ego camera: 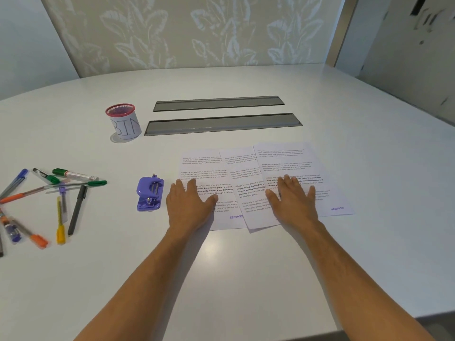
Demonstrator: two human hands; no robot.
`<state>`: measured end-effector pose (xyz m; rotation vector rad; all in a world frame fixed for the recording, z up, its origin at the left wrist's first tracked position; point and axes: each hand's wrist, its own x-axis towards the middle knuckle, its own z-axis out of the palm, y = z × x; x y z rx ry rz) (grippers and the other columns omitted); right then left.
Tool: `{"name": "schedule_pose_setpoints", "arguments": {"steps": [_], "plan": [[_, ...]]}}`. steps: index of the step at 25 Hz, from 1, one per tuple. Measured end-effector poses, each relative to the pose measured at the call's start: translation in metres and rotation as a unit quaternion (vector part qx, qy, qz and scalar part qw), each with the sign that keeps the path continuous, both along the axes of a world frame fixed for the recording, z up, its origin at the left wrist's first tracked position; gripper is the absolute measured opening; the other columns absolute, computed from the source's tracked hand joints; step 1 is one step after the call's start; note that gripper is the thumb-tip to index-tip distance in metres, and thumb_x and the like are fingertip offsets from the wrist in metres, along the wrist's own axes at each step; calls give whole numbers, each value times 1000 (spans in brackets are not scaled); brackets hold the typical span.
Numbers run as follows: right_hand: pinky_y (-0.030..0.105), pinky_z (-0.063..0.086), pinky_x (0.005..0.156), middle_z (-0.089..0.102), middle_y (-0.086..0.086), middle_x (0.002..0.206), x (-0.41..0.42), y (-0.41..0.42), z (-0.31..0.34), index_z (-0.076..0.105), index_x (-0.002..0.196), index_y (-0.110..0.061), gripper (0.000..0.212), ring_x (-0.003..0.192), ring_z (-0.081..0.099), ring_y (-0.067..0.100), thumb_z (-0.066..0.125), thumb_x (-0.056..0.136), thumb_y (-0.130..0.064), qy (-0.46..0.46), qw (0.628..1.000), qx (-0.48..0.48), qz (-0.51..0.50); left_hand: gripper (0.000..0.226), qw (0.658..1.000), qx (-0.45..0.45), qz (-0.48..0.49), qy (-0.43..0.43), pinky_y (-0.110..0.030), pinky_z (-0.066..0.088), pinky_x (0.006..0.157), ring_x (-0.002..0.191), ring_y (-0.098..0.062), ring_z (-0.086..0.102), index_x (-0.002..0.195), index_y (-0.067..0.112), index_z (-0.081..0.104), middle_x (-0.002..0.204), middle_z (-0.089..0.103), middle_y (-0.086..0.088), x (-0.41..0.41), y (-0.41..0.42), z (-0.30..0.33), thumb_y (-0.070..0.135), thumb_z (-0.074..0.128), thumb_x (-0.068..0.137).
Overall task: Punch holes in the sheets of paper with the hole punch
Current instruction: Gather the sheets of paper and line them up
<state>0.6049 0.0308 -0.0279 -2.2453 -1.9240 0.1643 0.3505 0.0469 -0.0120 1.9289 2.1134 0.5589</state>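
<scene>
Head view: a person's two bare hands lie flat, fingers straight and spread, on printed sheets [258, 183] fanned across a white table [246, 267]. Three sheets overlap, lying right of the table's middle, the rightmost on top and turned slightly askew; purple "RECEIVED" stamps show near their bottom edges. The left hand [189, 203] presses the leftmost sheet at its left edge; the right hand [291, 199] rests across the two sheets to the right. Neither hand holds anything. A purple punch [149, 193] stands on the table just left of the sheets, near the left hand but apart from it. Farther left, toward the table's left edge, pens [49, 193] and markers lie scattered, green, orange, yellow, blue and black. Toward the far side, a red mesh cup [124, 121] wrapped in paper lettered "BIN" stands beside two long grey slots [221, 115] set in the tabletop. Behind the table's curved far edge rises a wall [184, 30] papered with a pale leaf pattern, and a grey panel [403, 50] closes the room at the right.
</scene>
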Motion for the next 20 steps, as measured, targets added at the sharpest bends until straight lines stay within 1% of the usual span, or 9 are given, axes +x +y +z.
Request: {"name": "schedule_pose_setpoints", "arguments": {"steps": [2, 5, 7, 9, 12, 14, 16, 18, 20], "plan": [[59, -1, 117, 13, 3, 165, -4, 0, 0, 18, 155, -16, 67, 151, 6, 20, 19, 100, -56, 1, 1000, -2, 3, 84, 999, 3, 24, -45, -47, 37, 103, 127, -34, 41, 140, 14, 38, 133, 46, -14, 3, 4, 7, 57, 70, 74], [59, -2, 117, 14, 4, 165, -10, -1, -2, 18, 154, -15, 66, 151, 5, 20, 19, 101, -54, 7, 1000, 0, -2, 95, 992, -31, 54, -107, -48, 38, 101, 126, -37, 39, 141, 18, 33, 134, 42, -16, 7, 11, 16, 42, 84, 65], [60, -1, 117, 14, 4, 164, -14, 0, -1, 19, 154, -15, 65, 151, 6, 20, 20, 101, -53, 15, 1000, 3, -8, 98, 980, -40, 72, -183, -50, 44, 99, 123, -38, 42, 141, 19, 32, 134, 41, -16, 6, 16, 18, 27, 89, 61], [60, -2, 117, 14, 4, 164, -17, 2, -1, 19, 154, -15, 64, 151, 6, 20, 21, 101, -52, 22, 1000, -1, -10, 97, 960, -39, 80, -266, -50, 53, 89, 112, -34, 53, 140, 19, 33, 131, 46, -14, 3, 20, 18, 13, 88, 60], [59, -3, 117, 13, 4, 165, -27, 2, 0, 18, 154, -14, 63, 151, 5, 19, 23, 102, -49, 35, 999, -13, -2, 86, 912, -49, 80, -400, -38, 54, 74, 96, -25, 63, 140, 18, 32, 125, 60, -8, -1, 23, 20, 6, 82, 71], [58, -5, 117, 12, 4, 165, -37, 3, 1, 17, 155, -13, 61, 151, 3, 19, 24, 103, -45, 50, 999, -20, 4, 69, 872, -74, 89, -476, -43, 57, 78, 92, -24, 68, 136, 19, 35, 120, 65, -7, -1, 24, 21, 11, 75, 80], [56, -7, 117, 9, 4, 165, -47, 4, 4, 15, 155, -13, 59, 152, 2, 19, 26, 104, -41, 67, 997, -29, 13, 50, 858, -87, 76, -501, -45, 59, 78, 90, -23, 69, 124, 19, 42, 118, 66, -6, 1, 25, 21, 14, 71, 85], [52, -7, 118, 9, 5, 165, -56, 2, 5, 15, 155, -13, 59, 152, 1, 19, 29, 104, -39, 76, 996, -36, 34, 41, 847, -103, 49, -519, -37, 60, 63, 86, -21, 69, 117, 18, 45, 114, 66, -5, 2, 25, 21, 12, 70, 86], [47, 0, 120, 15, 7, 164, -62, 1, 5, 20, 154, -13, 60, 151, 8, 21, 31, 103, -42, 78, 995, -20, 65, 40, 845, -116, 28, -522, -30, 57, 49, 82, -19, 70, 114, 19, 46, 109, 65, -1, 2, 25, 22, 8, 71, 85]]}}
